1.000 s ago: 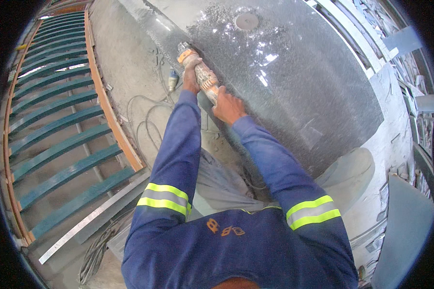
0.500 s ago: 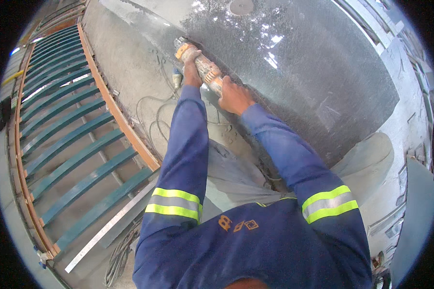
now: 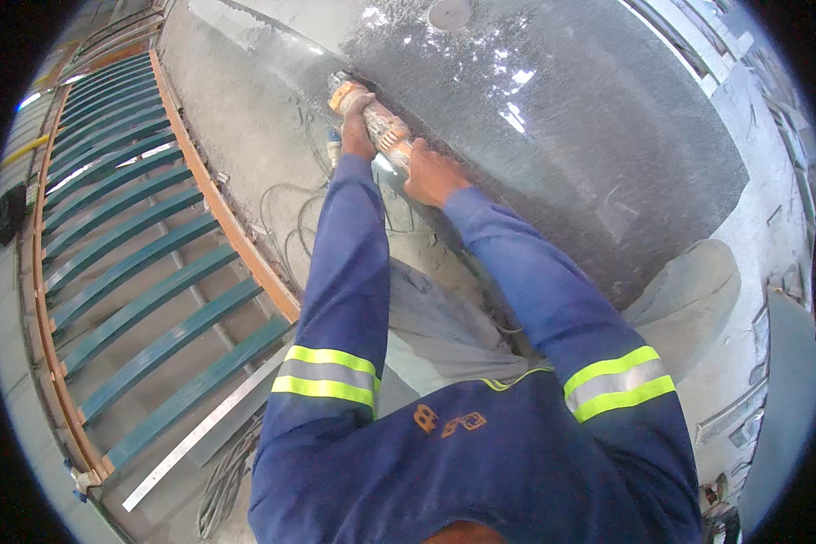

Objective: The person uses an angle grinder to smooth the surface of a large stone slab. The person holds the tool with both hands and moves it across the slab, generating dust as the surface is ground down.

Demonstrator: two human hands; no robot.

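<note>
Both my hands are on a dusty orange angle grinder (image 3: pixel 389 135). My left hand (image 3: pixel 358 129) wraps round its front part, just behind the head. My right hand (image 3: pixel 433 175) grips the rear end of the body. The grinder's head lies at the edge of a large dark grey slab (image 3: pixel 598 154), whose surface looks wet or polished and reflects bright patches. Along that edge runs a paler, dusty strip. The grinder's disc is too small and hidden to make out.
To the left lies a long frame of green slats (image 3: pixel 154 286) with orange side rails. A cable (image 3: pixel 265 204) loops over the dusty floor, with a plug connector (image 3: pixel 334 148) by my left wrist. Coiled cord (image 3: pixel 229 485) lies lower left. A grey panel (image 3: pixel 782 399) stands far right.
My hands and the grinder have shifted slightly to the left. My left wrist now covers more of the plug connector. The grip is the same.
</note>
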